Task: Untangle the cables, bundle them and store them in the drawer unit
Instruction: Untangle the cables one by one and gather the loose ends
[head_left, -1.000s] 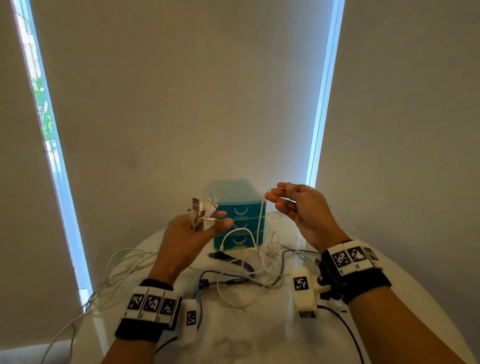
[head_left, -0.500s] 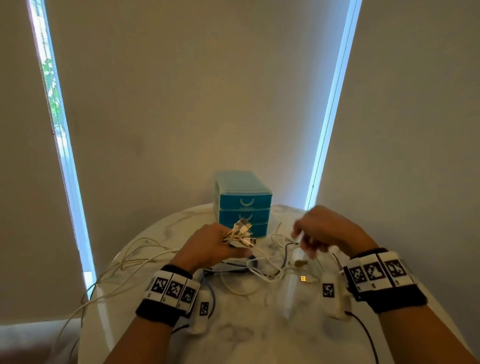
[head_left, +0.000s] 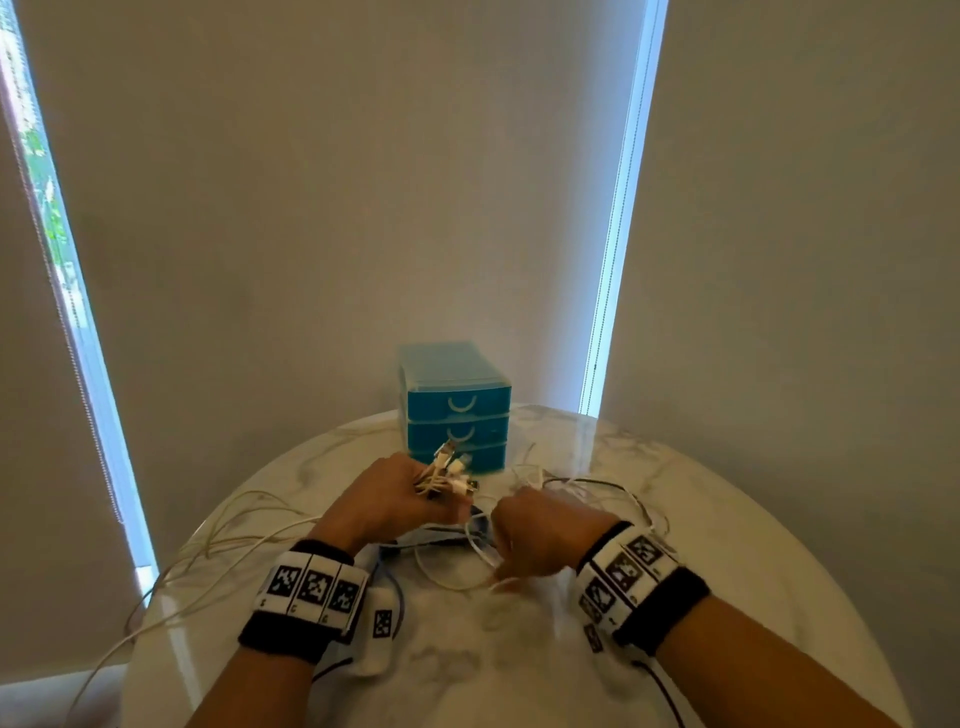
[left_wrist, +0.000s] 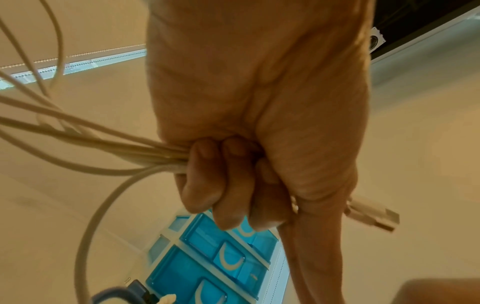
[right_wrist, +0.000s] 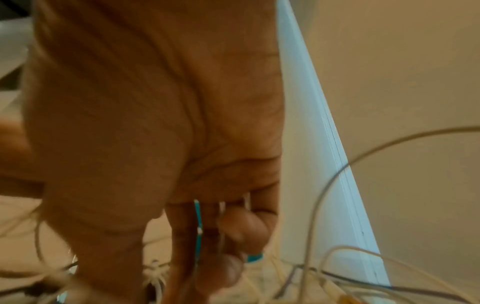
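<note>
My left hand (head_left: 395, 499) grips a bunch of white cable ends (head_left: 447, 470), plugs fanning out toward the teal drawer unit (head_left: 457, 410). In the left wrist view the hand (left_wrist: 233, 185) is fisted round several white cables (left_wrist: 103, 148), and a USB plug (left_wrist: 374, 216) sticks out past the thumb. My right hand (head_left: 540, 535) is low on the table among loose cables, fingers curled, pinching a thin white cable (head_left: 480, 551). The right wrist view is blurred; strands pass through the curled fingers (right_wrist: 233, 226). All three drawers are shut.
The round marble table (head_left: 727, 545) stands against beige blinds. White cables (head_left: 208, 551) trail off its left edge to the floor. Black and white cables (head_left: 597, 486) lie tangled in front of and to the right of the drawer unit (left_wrist: 223, 261). A dark cable (head_left: 441, 538) lies between my hands.
Both hands dropped from chest height to the table. The right hand came down and left, from a raised cable loop into the pile. The left hand's bunch has more plugs.
</note>
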